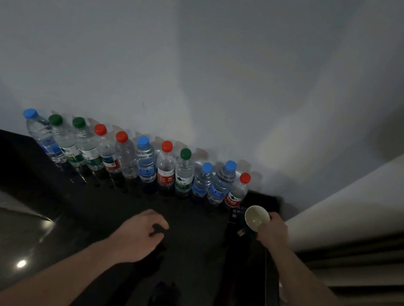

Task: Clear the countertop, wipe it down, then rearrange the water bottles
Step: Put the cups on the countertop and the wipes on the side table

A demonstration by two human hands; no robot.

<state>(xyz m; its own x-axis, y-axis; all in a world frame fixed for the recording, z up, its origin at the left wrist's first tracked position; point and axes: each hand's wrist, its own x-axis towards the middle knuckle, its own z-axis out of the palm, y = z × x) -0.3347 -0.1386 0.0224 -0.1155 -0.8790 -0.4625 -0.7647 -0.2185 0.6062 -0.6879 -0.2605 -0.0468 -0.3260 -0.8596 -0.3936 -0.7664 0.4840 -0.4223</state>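
Fig. Head view, looking down on a dark glossy counter (pixel 85 203) set against a pale wall (pixel 211 61).

Bottles: eleven water bottles (pixel 138 161) stand upright, caps on, in one row along the back edge, touching or nearly so. The row's long axis runs left–right, parallel to the wall; each bottle's own axis is vertical. Caps mixed: blue, green, red, no colour grouping yet. The row lies ahead of both hands, i.e. farther from the person, w/ bare counter between.

Left hand (pixel 144 234): low over mid-counter, fingers curled around a small dark object (pixel 159 227); what it is can't be told (cloth? too dark). Nearer the centre of the row, roughly below the red- and green-capped bottles.

Right hand (pixel 273 230): raised at the right end, gripping a pale cup (pixel 257 217) from the side, mouth tilted toward the camera; looks empty. Just in front of the right-most red-capped bottle (pixel 238 189), close but apart.

Judgement: clearing step appears unfinished, since the cup is still in hand. Wiping prob. comes next, the bottle reshuffle after. For the reshuffle, right hand is nearer the right-end bottles and left hand serves centre and left; both must reach forward. Risk: tight upright row, so a nudge could topple neighbours.
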